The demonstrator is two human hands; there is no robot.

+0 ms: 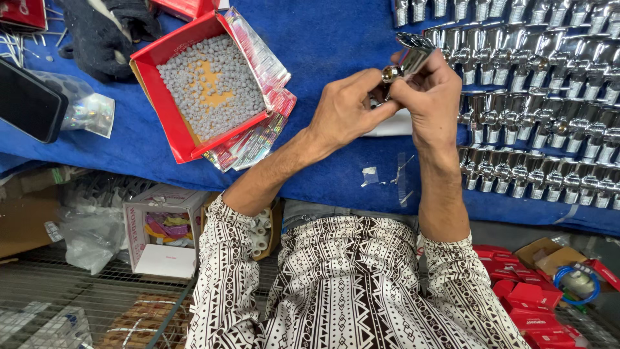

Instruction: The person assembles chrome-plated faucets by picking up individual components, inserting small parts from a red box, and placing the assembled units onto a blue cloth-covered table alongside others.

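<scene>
Both hands meet on one shiny chrome angle valve, right hand clamped round its body, left hand pinching the brass-coloured end, best turned squarely and steadily.

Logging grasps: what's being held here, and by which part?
A chrome valve fitting, held by both hands. The right hand wraps its body; the left hand pinches the brass-coloured threaded end with its fingertips. Exact finger contact is partly hidden.
</scene>
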